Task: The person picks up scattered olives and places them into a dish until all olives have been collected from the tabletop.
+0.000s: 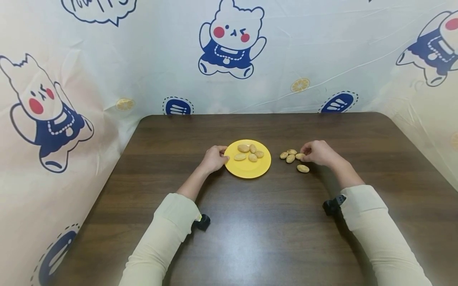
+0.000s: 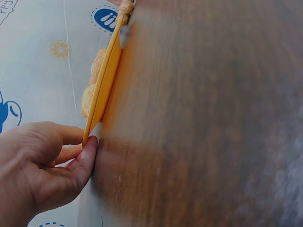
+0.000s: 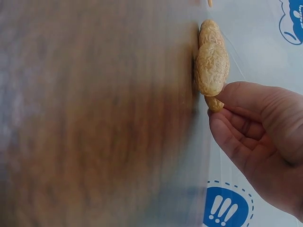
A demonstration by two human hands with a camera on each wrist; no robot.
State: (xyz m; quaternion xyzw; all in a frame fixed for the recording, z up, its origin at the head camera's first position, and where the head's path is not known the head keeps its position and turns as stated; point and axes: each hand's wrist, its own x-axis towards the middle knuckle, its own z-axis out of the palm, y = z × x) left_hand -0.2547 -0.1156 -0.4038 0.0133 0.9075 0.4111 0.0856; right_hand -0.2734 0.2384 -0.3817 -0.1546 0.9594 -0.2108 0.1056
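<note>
My left hand (image 1: 215, 158) pinches the left rim of a round yellow plate (image 1: 247, 171), thumb and fingers on either side of the edge in the left wrist view. Several unshelled peanuts (image 1: 243, 148) lie on the plate. To its right, my right hand (image 1: 319, 153) has its thumb and fingertips around one end of a peanut (image 3: 215, 104), low over the table. Several more peanuts (image 1: 290, 159) lie in a small cluster just left of those fingertips. Another single peanut (image 1: 303, 169) rests nearer to me, and in the right wrist view it partly covers the pinched one.
A dark brown wooden table (image 1: 247, 226) carries everything. Behind and beside it hangs a pale sheet (image 1: 154, 59) printed with cartoon animals. Small black devices are strapped at both wrists, below light rolled sleeves (image 1: 365, 206).
</note>
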